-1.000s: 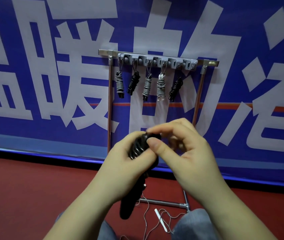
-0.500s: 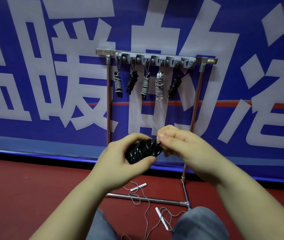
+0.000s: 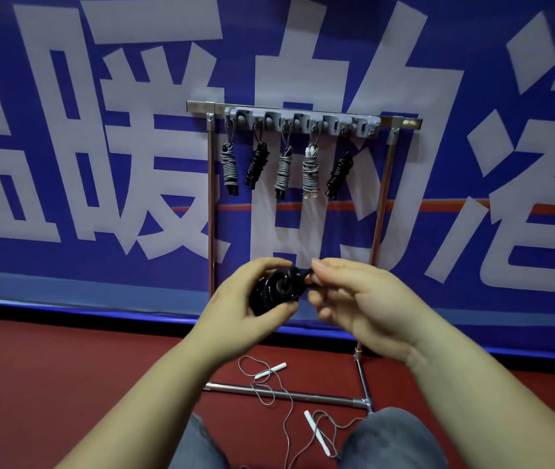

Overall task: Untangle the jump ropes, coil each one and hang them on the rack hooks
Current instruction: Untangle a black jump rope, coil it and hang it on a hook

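Blue banner backed the rack [image 3: 303, 113], five coiled ropes [image 3: 310, 172] already hung above the hands, while left hand [image 3: 235, 316] gripped a black coil [image 3: 274, 291], right hand [image 3: 360, 299] pinched its loop, and a white rope [image 3: 286, 401] lay loose below, undone.

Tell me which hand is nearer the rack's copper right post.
Right. The right hand overlaps the right post low down in the image; the left hand, gripping the black rope bundle, sits further left.

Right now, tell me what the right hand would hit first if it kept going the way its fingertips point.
The right hand points leftward at the black coiled rope gripped by the left hand. It already pinches that rope's end, so the coil comes first, then the left hand's fingers.
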A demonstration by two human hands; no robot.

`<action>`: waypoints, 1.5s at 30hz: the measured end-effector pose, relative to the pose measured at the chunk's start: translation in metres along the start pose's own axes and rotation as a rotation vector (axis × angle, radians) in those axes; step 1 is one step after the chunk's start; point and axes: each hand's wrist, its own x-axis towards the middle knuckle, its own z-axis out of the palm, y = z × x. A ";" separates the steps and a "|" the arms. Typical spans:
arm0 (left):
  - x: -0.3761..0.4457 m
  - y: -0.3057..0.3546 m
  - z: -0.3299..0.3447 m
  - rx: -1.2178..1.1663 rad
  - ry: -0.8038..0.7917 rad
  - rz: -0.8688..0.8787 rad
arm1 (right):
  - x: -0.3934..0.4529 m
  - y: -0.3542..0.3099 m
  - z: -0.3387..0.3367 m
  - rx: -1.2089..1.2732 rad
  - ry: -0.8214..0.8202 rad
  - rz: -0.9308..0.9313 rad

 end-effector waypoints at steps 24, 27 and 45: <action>0.120 0.015 0.059 -0.151 -0.207 -0.158 | 0.065 -0.010 -0.078 0.203 0.156 -0.049; 0.146 0.010 0.062 -0.093 -0.245 -0.075 | 0.078 -0.020 -0.093 0.271 0.131 -0.056; 0.366 -0.009 0.103 -0.232 -0.072 -0.142 | 0.250 -0.117 -0.183 -0.328 0.419 -0.342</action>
